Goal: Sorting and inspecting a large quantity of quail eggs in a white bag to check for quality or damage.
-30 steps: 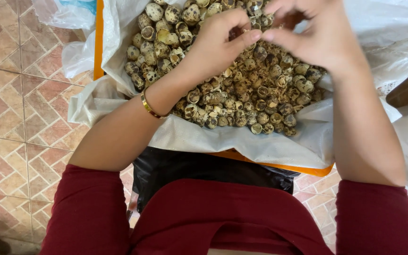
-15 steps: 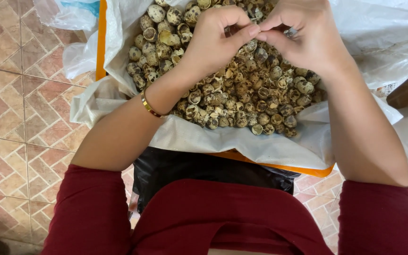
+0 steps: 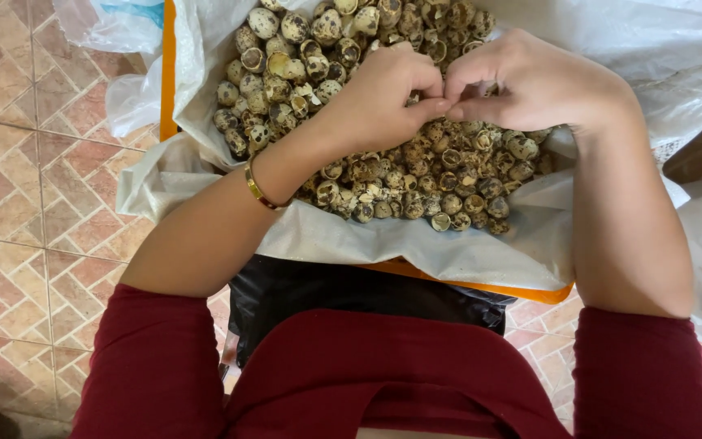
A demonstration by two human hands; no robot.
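We look down on a floor of reddish-brown patterned tiles (image 3: 18,162), and on it an orange tub (image 3: 168,73) lined with white plastic sheeting (image 3: 416,244) that spills over its rim. Below it lies a dark bag (image 3: 327,297), and nearest us are our own dark red sleeves (image 3: 156,366). Inside the lining sits a heap of small speckled quail eggs (image 3: 392,183), many of them cracked or shelled open, filling the middle and far part of the tub. Our left hand (image 3: 375,102) and right hand (image 3: 542,85) hang just above the heap, brought together so that their fingertips (image 3: 440,106) meet in a pinch; whatever they pinch between them is too small and hidden for us to tell. A thin gold bangle (image 3: 260,191) circles the left wrist, over the near edge of the eggs.
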